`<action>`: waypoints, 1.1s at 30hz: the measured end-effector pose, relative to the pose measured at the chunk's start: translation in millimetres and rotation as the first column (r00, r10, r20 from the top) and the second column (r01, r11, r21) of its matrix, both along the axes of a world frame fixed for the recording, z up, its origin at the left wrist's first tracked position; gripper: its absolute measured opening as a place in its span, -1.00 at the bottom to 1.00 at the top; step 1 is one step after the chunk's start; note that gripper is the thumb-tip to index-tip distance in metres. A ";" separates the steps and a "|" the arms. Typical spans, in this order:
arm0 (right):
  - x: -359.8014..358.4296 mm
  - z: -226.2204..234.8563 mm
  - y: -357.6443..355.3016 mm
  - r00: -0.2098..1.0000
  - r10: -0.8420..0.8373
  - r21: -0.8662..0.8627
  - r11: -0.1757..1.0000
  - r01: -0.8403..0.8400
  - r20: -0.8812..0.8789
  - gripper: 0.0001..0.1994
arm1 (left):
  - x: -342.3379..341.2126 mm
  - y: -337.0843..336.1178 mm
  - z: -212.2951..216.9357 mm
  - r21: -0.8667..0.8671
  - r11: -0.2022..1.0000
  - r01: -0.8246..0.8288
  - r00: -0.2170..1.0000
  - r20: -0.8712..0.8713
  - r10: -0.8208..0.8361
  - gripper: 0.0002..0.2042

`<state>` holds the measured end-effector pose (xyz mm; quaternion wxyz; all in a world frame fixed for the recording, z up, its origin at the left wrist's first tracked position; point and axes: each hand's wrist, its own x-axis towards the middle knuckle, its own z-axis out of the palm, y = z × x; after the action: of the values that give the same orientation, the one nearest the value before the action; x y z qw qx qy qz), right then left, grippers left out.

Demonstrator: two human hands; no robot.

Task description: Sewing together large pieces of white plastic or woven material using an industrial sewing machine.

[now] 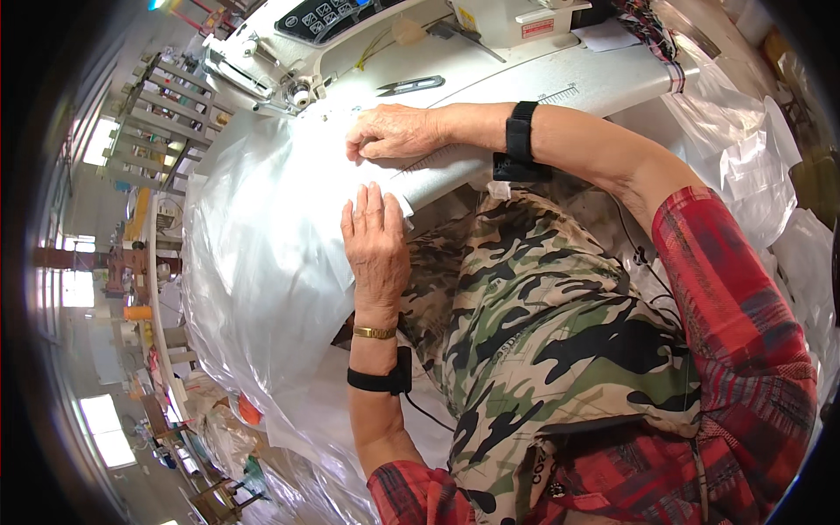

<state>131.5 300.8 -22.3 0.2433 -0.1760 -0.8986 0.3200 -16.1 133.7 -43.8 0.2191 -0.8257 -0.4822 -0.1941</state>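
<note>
A large translucent white plastic sheet spreads over the left of the sewing machine bed and hangs down in glossy folds. My left hand lies flat on the sheet's near edge, fingers stretched out toward the machine. Just beyond it, my right hand is closed, thumb and fingers pinching the sheet's edge on the bed. Glare washes out the sheet around the fingertips. The sewing machine's needle area is to the left of my right hand. Behind that hand, thread snips rest on the bed.
The machine's control panel is at the top. A ruler scale marks the pale machine bed. Crumpled clear plastic and a bundle of dark and red cords are at the right. A camouflage apron covers my lap.
</note>
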 end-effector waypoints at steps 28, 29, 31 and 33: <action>-24.8 -1.9 13.4 0.980 -0.155 0.340 0.934 0.105 0.124 -0.67 | -51.5 92.4 35.1 -0.182 0.982 0.047 0.978 0.209 -0.008 -0.86; -25.2 -2.2 14.0 0.984 -0.135 0.343 0.935 0.088 0.115 -0.67 | -51.0 98.0 35.5 -0.199 0.980 0.034 0.965 0.260 0.019 -0.84; -26.7 -2.0 14.8 0.985 -0.170 0.299 0.942 0.150 0.040 -0.70 | -50.0 105.9 34.3 -0.187 0.982 0.012 0.952 0.302 0.045 -0.85; -28.1 0.2 17.4 0.980 -0.196 0.272 0.945 0.180 0.033 -0.71 | -50.9 112.3 32.5 -0.059 0.994 0.087 0.920 0.388 -0.057 -0.92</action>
<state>103.4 318.3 -22.1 0.2675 -0.2360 -0.9194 0.1655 -67.0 246.0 -11.3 0.0815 -0.7963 -0.4922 -0.3422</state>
